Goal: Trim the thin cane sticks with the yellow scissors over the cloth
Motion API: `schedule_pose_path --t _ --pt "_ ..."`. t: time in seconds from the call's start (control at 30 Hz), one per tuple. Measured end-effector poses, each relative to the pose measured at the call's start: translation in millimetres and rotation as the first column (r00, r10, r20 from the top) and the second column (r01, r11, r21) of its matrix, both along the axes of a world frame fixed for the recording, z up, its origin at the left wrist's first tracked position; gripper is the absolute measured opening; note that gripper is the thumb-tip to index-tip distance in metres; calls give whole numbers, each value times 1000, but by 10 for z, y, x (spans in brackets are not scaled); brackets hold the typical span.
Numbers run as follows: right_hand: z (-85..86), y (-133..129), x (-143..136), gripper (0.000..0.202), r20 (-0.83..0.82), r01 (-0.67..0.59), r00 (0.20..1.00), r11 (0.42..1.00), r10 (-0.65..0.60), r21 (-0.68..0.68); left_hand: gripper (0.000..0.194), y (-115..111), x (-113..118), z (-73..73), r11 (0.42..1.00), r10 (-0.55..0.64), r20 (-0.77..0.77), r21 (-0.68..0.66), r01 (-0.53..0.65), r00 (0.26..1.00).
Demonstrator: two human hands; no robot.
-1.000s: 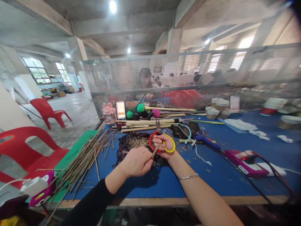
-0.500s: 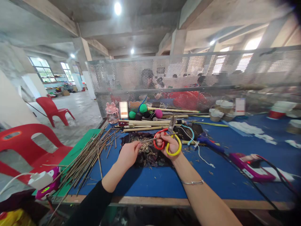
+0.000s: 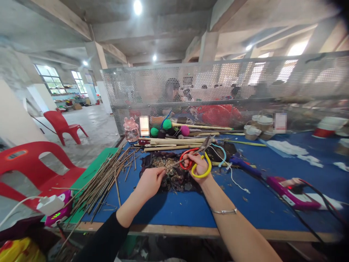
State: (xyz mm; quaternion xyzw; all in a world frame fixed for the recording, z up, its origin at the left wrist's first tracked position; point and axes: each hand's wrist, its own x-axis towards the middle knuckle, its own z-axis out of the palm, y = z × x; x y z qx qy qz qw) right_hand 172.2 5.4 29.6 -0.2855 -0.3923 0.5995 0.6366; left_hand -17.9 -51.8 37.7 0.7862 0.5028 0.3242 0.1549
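My left hand (image 3: pixel 151 179) pinches one end of a thin brown stick (image 3: pixel 172 165) between thumb and fingers. The stick runs up to the right toward my right hand (image 3: pixel 200 164), whose fingers are closed around scissors (image 3: pixel 209 163) with one red and one yellow handle loop. The scissors' metal blades point away from me and to the right, slightly apart. Whether my right fingers also touch the stick cannot be made out. Beneath both hands lies a dark cloth (image 3: pixel 147 162) covered with small pale clippings (image 3: pixel 170 176).
Many thin sticks (image 3: pixel 100 185) lie in a pile at left, over a green board (image 3: pixel 84 167). Thicker pale poles (image 3: pixel 174 141) and yarn balls (image 3: pixel 184 130) lie behind the cloth. A purple device (image 3: pixel 293 196) with cables sits at right. A perforated metal screen (image 3: pixel 152 87) bounds the table's back.
The scissors have turned, with their blades swinging to the right and looking further apart. The stick now slopes more steeply up to the right. My left hand has shifted only slightly.
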Motion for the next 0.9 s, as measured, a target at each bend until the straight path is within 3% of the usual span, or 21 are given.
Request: schedule_pose_path --t 0.13,0.23,0.33,0.4,0.47,0.53,0.57,0.6,0.73,0.9 --pt "18 -92 -92 18 2 48 999 995 -48 86 31 105 37 -126 988 150 77 18 -152 986" --pt "1 -219 -198 17 134 68 986 979 -95 192 31 228 68 -173 970 230 244 -130 -203 942" --pt "-18 -361 -296 16 248 32 961 937 -125 348 37 358 14 -189 903 362 478 -392 -174 800" --pt "-11 -422 -326 16 251 34 956 906 -153 421 39 453 -118 -200 863 450 531 -466 -196 718" --pt "10 -430 -319 16 247 44 957 915 -154 401 37 565 -318 -219 860 474 417 -410 -304 775" --pt "27 -384 -286 16 263 72 951 943 -163 324 35 687 -537 -249 863 473 95 -248 -439 876" --pt "29 -346 -264 17 268 89 948 954 -169 287 36 747 -634 -267 865 458 -122 -168 -473 881" --pt "24 -304 -243 18 257 93 953 961 -162 262 35 800 -717 -288 861 456 -194 -151 -486 869" --pt "-16 -159 -187 20 61 86 993 982 -97 167 24 903 -897 -381 843 467 -336 -112 -527 818" --pt "-35 -98 -178 21 -94 23 995 1000 -25 -18 29 830 -995 -447 781 543 -422 -64 -621 726"
